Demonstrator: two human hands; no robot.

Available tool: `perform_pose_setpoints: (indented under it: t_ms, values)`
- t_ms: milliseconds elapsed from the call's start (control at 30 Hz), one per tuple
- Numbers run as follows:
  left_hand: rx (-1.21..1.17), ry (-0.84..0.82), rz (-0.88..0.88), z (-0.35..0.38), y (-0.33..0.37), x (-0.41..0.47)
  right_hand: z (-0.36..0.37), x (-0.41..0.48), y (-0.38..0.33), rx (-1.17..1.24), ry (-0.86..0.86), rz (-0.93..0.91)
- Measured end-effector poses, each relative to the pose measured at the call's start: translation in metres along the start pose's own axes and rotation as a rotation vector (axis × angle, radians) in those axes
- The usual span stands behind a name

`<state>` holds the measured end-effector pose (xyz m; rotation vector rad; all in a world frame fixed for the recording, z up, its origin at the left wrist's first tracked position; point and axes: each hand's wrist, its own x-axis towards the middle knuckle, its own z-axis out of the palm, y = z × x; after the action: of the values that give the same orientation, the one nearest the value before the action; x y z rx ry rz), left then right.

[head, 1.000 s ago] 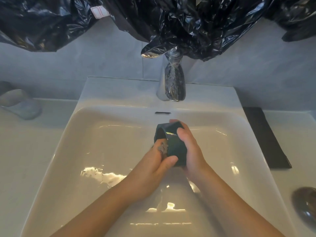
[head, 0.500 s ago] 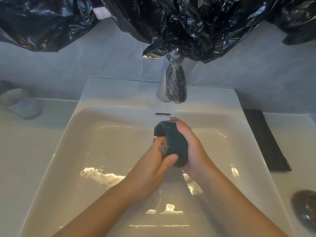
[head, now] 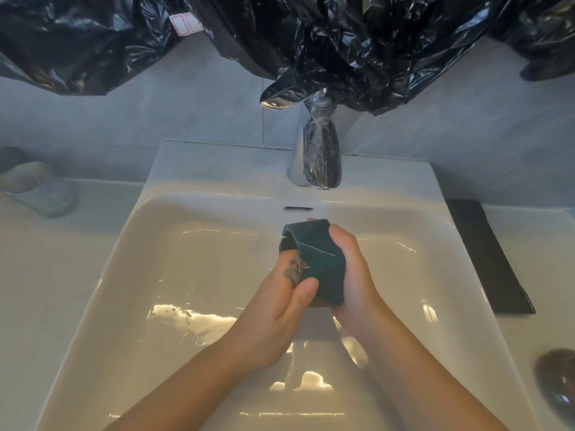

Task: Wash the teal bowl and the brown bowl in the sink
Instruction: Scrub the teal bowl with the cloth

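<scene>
I hold the teal bowl (head: pixel 323 262) on its side above the white sink (head: pixel 199 275), just under the tap. My right hand (head: pixel 354 275) grips it from the right, fingers curled over its outer wall. My left hand (head: pixel 280 306) pinches a small grey scrub pad (head: pixel 295 272) against the bowl's rim, thumb on the outside of the bowl. The bowl's opening faces left and away from me. The brown bowl (head: pixel 557 384) stands on the counter at the lower right edge of the view.
The chrome tap (head: pixel 317 160) stands behind the basin, with no water stream visible. Crumpled black plastic (head: pixel 342 42) hangs over the wall above it. A black mat (head: pixel 485 256) lies right of the sink. A pale dish (head: pixel 37 188) sits on the left counter.
The teal bowl has turned slightly between my hands, and my left hand has shifted the pad a little along its rim. Both hands stay over the basin's middle.
</scene>
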<state>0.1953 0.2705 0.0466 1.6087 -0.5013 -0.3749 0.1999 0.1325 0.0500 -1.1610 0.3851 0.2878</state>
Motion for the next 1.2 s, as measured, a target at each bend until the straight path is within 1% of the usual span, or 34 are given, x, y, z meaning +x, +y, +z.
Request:
perform_pose_setpoints:
  t_ms: [133,200,233,300,400,433,467,500,600,667,700,767,800,900,933,967,1000,1067,1133,1200]
  values:
    - [-0.161,0.034,-0.076,0.001,0.001,0.002,0.001,0.0,0.007,-0.151,-0.001,-0.32]
    - [-0.16,0.006,-0.075,-0.001,0.005,0.004,-0.001,-0.001,0.01,-0.17,-0.027,-0.426]
    - [-0.143,-0.002,-0.068,-0.002,0.006,0.005,-0.002,-0.001,0.011,-0.167,-0.038,-0.442]
    - [-0.122,0.011,-0.053,-0.004,0.006,0.008,-0.004,-0.002,0.007,-0.13,-0.062,-0.368]
    - [-0.006,0.003,0.001,-0.007,0.004,0.009,-0.004,-0.006,-0.001,-0.054,-0.118,-0.094]
    - [0.005,-0.013,0.005,-0.007,0.004,0.009,-0.003,-0.006,-0.001,-0.041,-0.132,-0.043]
    - [-0.017,-0.019,-0.009,-0.006,0.005,0.008,-0.002,-0.005,0.001,-0.044,-0.119,-0.038]
    - [-0.057,-0.009,-0.029,-0.005,0.007,0.007,-0.002,-0.003,0.005,-0.071,-0.083,-0.079]
    - [-0.185,0.072,-0.152,-0.005,0.01,0.008,0.001,0.002,0.012,-0.223,0.012,-0.341]
    - [-0.229,0.091,-0.194,-0.007,0.012,0.011,0.001,0.0,0.012,-0.27,-0.016,-0.426]
    - [-0.237,0.096,-0.172,-0.007,0.012,0.013,0.001,-0.002,0.01,-0.265,-0.044,-0.42]
    - [-0.2,0.096,-0.126,-0.007,0.011,0.015,-0.002,-0.004,0.007,-0.208,-0.098,-0.335]
    - [-0.175,0.091,-0.125,-0.007,0.01,0.015,-0.002,-0.005,0.005,-0.157,-0.112,-0.262]
    - [-0.036,0.008,-0.104,-0.005,0.003,0.011,-0.003,-0.002,0.001,0.01,-0.088,0.004]
    - [-0.014,-0.003,-0.113,-0.002,0.003,0.01,-0.003,-0.001,0.002,0.018,-0.079,0.035]
    - [-0.036,0.008,-0.124,-0.001,0.003,0.008,-0.003,0.001,0.004,0.002,-0.059,0.024]
    - [-0.066,0.02,-0.128,0.0,0.004,0.008,-0.001,0.002,0.007,-0.031,-0.029,-0.029]
    - [-0.133,0.044,-0.157,0.001,0.007,0.009,0.001,0.003,0.012,-0.157,0.021,-0.229]
    - [-0.156,0.069,-0.176,-0.001,0.005,0.01,0.003,0.001,0.016,-0.265,0.036,-0.408]
    - [-0.172,0.085,-0.152,-0.002,0.007,0.012,0.001,-0.002,0.015,-0.304,-0.004,-0.476]
